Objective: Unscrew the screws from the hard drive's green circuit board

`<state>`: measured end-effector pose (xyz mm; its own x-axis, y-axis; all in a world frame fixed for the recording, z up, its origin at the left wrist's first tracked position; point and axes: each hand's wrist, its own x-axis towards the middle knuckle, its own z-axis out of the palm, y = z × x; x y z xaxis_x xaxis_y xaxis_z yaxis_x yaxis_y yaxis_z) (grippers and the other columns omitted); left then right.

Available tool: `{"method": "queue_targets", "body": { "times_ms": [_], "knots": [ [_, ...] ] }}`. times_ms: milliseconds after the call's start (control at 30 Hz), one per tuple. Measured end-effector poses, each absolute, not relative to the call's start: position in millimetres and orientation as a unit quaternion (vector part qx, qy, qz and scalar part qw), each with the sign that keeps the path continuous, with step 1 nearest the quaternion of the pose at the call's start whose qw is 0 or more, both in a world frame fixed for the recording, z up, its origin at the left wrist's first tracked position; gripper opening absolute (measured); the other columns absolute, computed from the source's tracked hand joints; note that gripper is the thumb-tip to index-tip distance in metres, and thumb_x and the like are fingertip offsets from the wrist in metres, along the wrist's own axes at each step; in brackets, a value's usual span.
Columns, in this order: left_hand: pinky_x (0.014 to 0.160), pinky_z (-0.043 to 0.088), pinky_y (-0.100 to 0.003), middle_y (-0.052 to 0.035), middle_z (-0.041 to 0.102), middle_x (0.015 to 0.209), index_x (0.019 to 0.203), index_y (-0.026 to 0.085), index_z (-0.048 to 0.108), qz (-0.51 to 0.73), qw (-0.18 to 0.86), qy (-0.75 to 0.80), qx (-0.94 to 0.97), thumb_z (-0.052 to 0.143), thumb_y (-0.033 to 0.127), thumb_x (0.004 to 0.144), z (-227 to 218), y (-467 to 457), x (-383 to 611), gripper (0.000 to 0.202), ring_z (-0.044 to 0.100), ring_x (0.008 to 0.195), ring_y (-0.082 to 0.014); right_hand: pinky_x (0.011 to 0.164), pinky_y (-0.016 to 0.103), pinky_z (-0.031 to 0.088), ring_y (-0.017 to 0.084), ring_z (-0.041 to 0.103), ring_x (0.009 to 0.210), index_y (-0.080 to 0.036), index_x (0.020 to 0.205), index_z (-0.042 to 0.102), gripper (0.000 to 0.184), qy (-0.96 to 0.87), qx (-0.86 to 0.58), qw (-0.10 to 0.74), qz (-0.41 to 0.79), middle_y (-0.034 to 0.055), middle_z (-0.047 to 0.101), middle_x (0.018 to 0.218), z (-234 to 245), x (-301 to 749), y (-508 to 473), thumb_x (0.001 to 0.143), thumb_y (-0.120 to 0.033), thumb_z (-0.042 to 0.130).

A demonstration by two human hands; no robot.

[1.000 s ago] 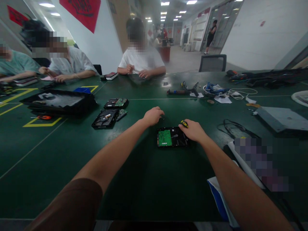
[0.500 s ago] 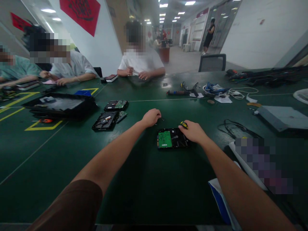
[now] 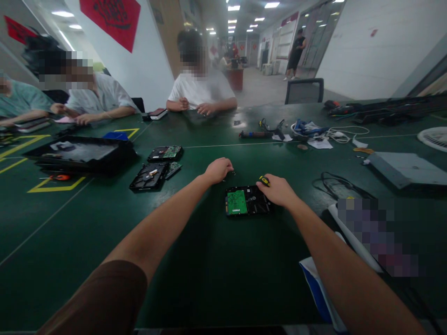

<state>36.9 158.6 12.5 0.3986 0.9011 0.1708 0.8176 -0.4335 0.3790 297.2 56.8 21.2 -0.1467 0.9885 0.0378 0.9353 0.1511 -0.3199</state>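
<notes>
A hard drive (image 3: 258, 201) with a green circuit board (image 3: 237, 203) lies flat on the green table (image 3: 209, 288) in front of me. My right hand (image 3: 279, 190) is closed around a screwdriver (image 3: 264, 181), of which a yellow and black handle end shows. That hand rests at the drive's right end, and its fingertips are mostly hidden. Behind the drive's left corner, my left hand (image 3: 218, 170) is low over the table with fingers curled together. Tiny screws (image 3: 233, 173) lie by its fingertips; anything pinched there is too small to make out.
Two more hard drives (image 3: 148, 176) (image 3: 165, 153) and a loose circuit board (image 3: 173, 170) lie to the left. Beyond is a black tray (image 3: 80, 156). A grey metal case (image 3: 408, 168) and cables (image 3: 345, 186) are on the right. Across the table sits a person (image 3: 200, 90).
The view has shifted slightly, moving most things a little left in the picture. Both hands stay in nearly the same places, with the screwdriver still in the right one.
</notes>
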Motion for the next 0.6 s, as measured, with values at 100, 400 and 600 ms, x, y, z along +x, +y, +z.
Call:
{"method": "queue_targets", "body": {
  "times_ms": [100, 400, 600],
  "knots": [
    [0.082, 0.052, -0.035, -0.0093, 0.073, 0.098, 0.095, 0.018, 0.071, 0.210, 0.122, 0.541, 0.805, 0.061, 0.024, 0.096, 16, 152, 33, 0.012, 0.067, 0.092, -0.0247, 0.066, 0.031, 0.039, 0.023, 0.066, 0.081, -0.022, 0.091, 0.064, 0.030, -0.748, -0.642, 0.124, 0.112, 0.0081, 0.073, 0.092, 21, 297, 57, 0.098, -0.049, 0.051],
    [0.077, 0.052, -0.031, -0.0028, 0.070, 0.094, 0.101, 0.020, 0.063, 0.372, 0.215, 0.478, 0.766, 0.064, 0.020, 0.092, 16, 80, 29, 0.009, 0.065, 0.086, -0.0175, 0.065, 0.034, 0.041, 0.025, 0.066, 0.081, -0.022, 0.102, 0.067, 0.042, -0.715, -0.669, 0.177, 0.098, 0.0106, 0.073, 0.094, 31, 293, 51, 0.092, -0.061, 0.058],
    [0.075, 0.053, -0.031, -0.0039, 0.068, 0.093, 0.102, 0.018, 0.064, 0.403, 0.359, 0.394, 0.744, 0.069, 0.024, 0.089, 34, 67, 43, 0.016, 0.063, 0.082, -0.0158, 0.076, 0.032, 0.044, 0.022, 0.066, 0.088, -0.024, 0.092, 0.070, 0.043, -0.777, -0.556, 0.284, 0.077, 0.0056, 0.074, 0.094, 57, 275, 31, 0.098, -0.061, 0.049]
  ]
}}
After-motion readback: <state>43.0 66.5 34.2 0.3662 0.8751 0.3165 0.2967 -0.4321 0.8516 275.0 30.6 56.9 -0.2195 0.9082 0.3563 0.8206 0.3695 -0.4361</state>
